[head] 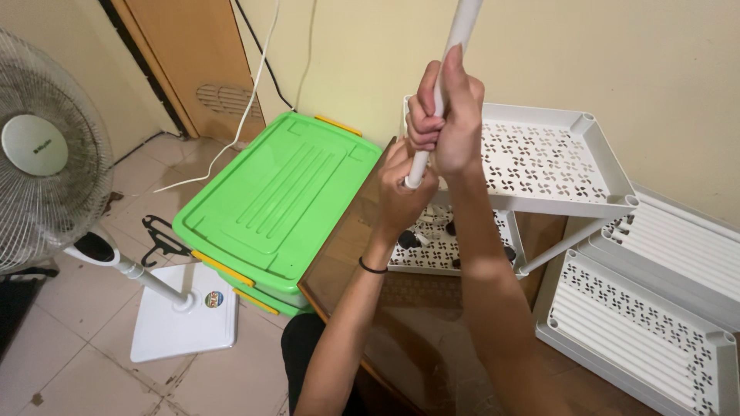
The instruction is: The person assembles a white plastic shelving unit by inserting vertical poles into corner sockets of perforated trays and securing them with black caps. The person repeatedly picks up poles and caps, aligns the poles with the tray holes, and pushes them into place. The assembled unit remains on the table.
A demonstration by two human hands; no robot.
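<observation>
Both fists, right hand (pixel 451 115) above left hand (pixel 401 189), clamp the white pole (pixel 462 31); keep it plumb over the shelf tray (pixel 570 192) corner socket.

A slim white plastic pole (pixel 455 54) stood nearly upright, tilted slightly, its lower end just above the perforated white shelf tray (pixel 555 158).

The white pole (pixel 455 46) looks like smooth plastic, and so do the white shelves (pixel 555 162) with little holes. The green box (pixel 277 200) is shiny plastic. The table top (pixel 347 262) is brown, glossy wood, and the floor (pixel 77 362) is dull tile.
</observation>
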